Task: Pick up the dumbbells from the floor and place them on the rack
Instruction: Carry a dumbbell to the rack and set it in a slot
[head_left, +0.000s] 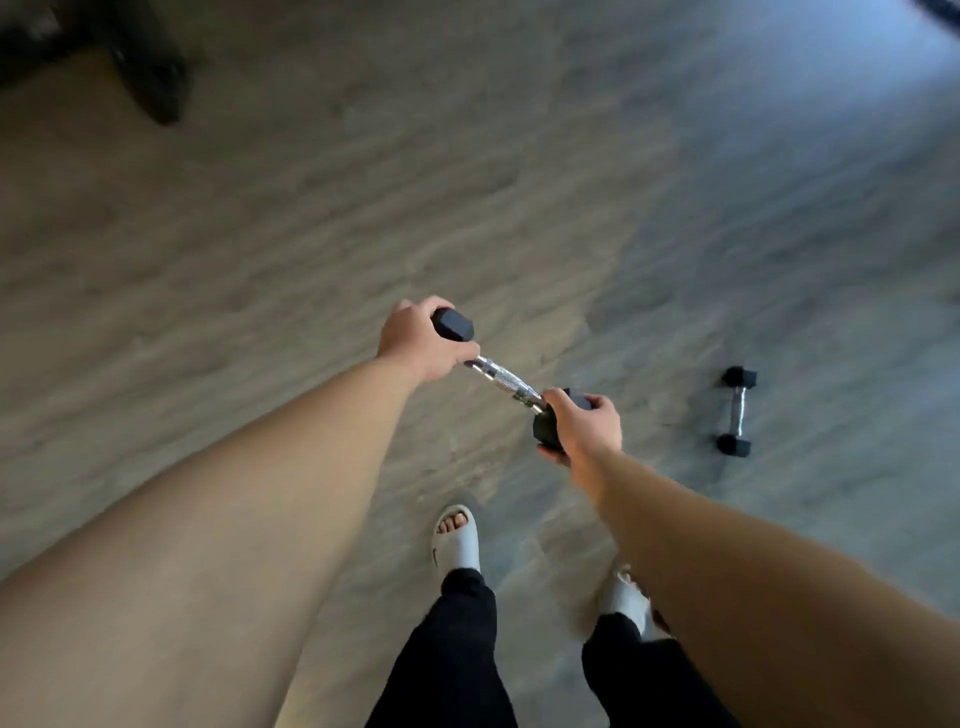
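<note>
Left hand (415, 340) clenched on one rubber head of a dumbbell (506, 382), right hand (584, 426) on the other, held above the floor (311, 234). Probably heavy, rigid; knurled bar the surer hold. Farther right, second dumbbell (736, 410) lying on floor.

A gym floor: a loose dumbbell (736, 412) on grey wood-look flooring (311, 234).

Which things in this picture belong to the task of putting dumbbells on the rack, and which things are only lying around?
Part of the job:
- black hex-headed dumbbell with chrome handle, held at its ends by the left hand and right hand
- smaller black hex dumbbell on the grey wood-look floor

Just there:
- dark blurred object, top left, cannot identify
- white slide sandals
</note>
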